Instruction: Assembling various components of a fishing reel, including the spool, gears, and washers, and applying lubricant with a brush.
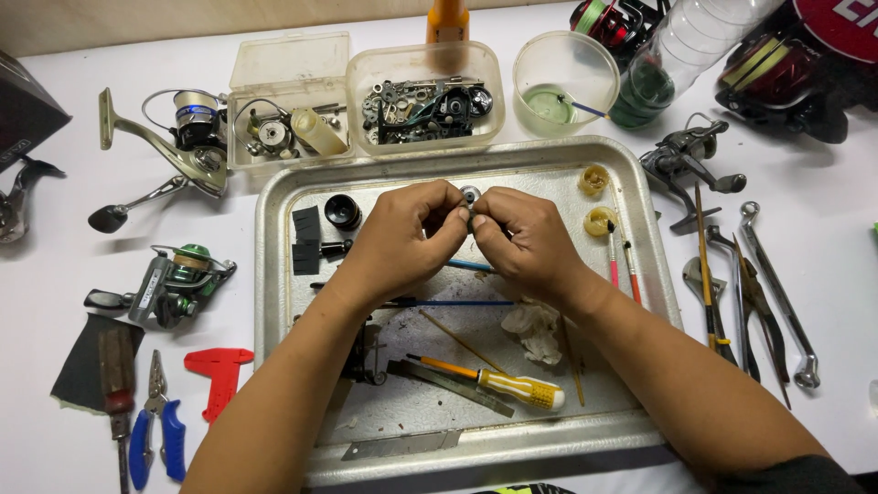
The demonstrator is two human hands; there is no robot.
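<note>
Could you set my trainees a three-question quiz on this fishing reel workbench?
1. True or false: both hands pinch the small round metal part above the dented metal tray.
2. Which side of the tray holds the green and silver spinning reel: A the person's left, B the person's right?
3. Fill in: the screwdriver lying in the tray has a yellow and white ____.

Key
1. True: the left hand and right hand meet on it with their fingertips.
2. A.
3. handle.
</note>
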